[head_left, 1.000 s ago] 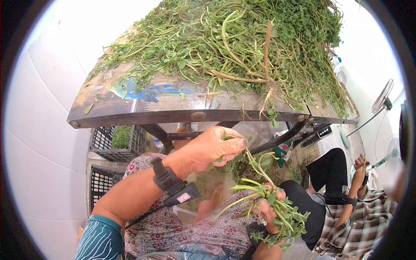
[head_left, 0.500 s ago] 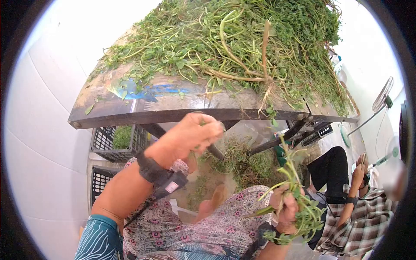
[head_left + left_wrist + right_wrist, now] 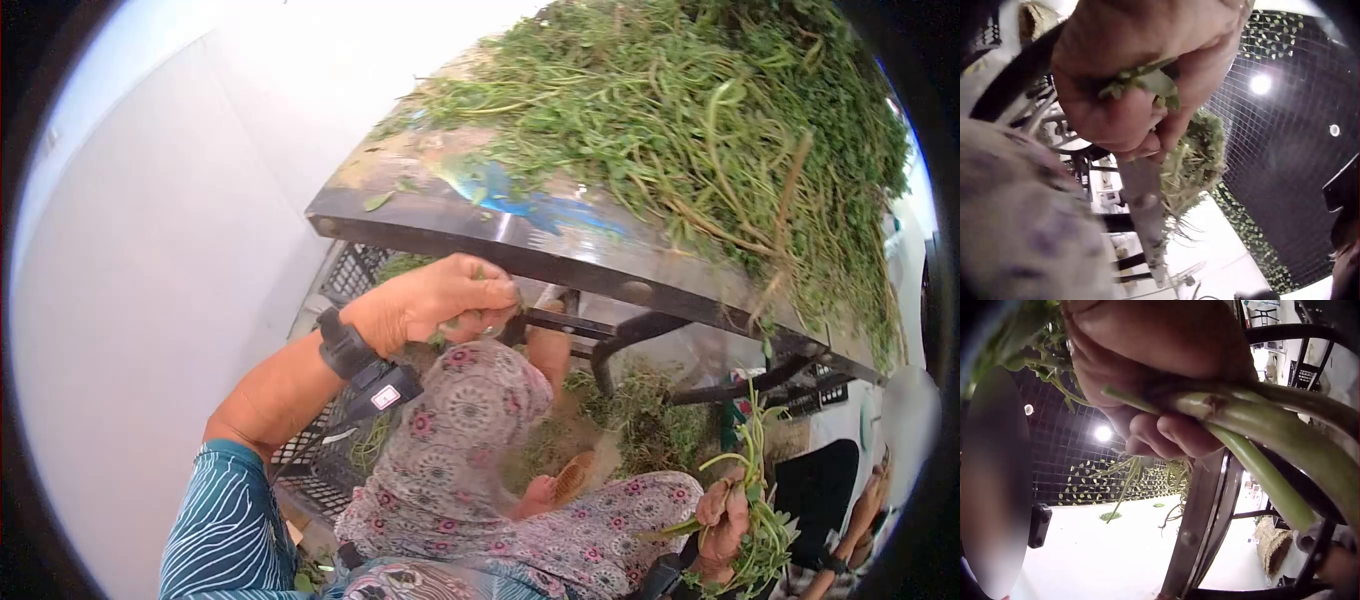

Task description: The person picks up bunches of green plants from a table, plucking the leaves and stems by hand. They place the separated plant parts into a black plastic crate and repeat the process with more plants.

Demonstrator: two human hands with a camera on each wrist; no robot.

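My left hand (image 3: 440,300) is in front of the table's near edge, fingers curled; in the left wrist view a small leafy sprig (image 3: 1159,86) pokes out of that hand (image 3: 1141,69). At the lower right, my right hand (image 3: 724,525) grips a bunch of green stems (image 3: 768,530), leaves hanging over its outer side. Thick stems (image 3: 1254,425) run through the curled fingers of the right hand (image 3: 1160,369) in the right wrist view. A large heap of leafy plants (image 3: 660,120) covers much of the table (image 3: 400,200), with a brown forked stem (image 3: 792,190) on its near side.
Black plastic crates (image 3: 318,470) stand on the floor at left, one partly under the table. More plants (image 3: 655,415) lie on the floor below the table. Another person's arm (image 3: 862,515) shows at the far right, beside a dark trouser leg (image 3: 815,500).
The head view has swung left, so the table appears farther right and tilted. My hands have moved apart; the left has come away from the bunch that the right still grips.
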